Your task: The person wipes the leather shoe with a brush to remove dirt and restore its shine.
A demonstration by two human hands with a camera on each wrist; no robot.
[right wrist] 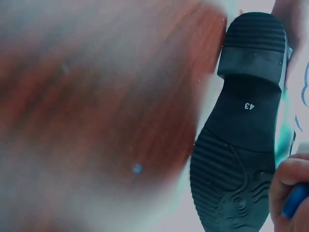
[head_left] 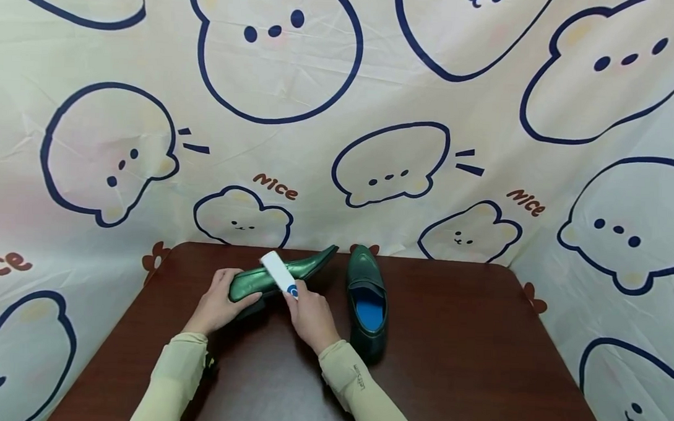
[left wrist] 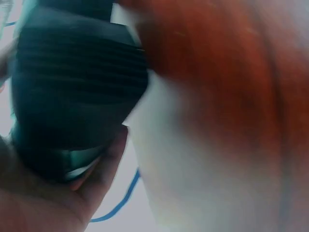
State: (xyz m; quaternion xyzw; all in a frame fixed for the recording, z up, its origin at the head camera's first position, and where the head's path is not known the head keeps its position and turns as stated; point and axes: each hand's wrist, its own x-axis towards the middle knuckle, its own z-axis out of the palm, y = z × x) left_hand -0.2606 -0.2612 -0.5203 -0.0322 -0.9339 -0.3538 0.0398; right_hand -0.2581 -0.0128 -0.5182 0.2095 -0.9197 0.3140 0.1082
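Observation:
A shiny green leather shoe (head_left: 251, 283) is tilted on its side above the table, toe to the far right. My left hand (head_left: 218, 304) grips it at the heel, thumb along the near side. In the left wrist view the dark ridged heel (left wrist: 79, 82) fills the palm. My right hand (head_left: 314, 316) holds a white, flat, oblong tool (head_left: 278, 270) with a blue mark, lying across the shoe's upper. The right wrist view shows the black sole (right wrist: 248, 130), marked 43, and a blue piece (right wrist: 295, 200) of the tool between the fingers.
The matching green loafer (head_left: 363, 270) with a blue insole stands upright just right of my right hand, toe away. Both are at the brown table (head_left: 477, 358), whose far edge meets a cloth backdrop (head_left: 311, 147) printed with bears.

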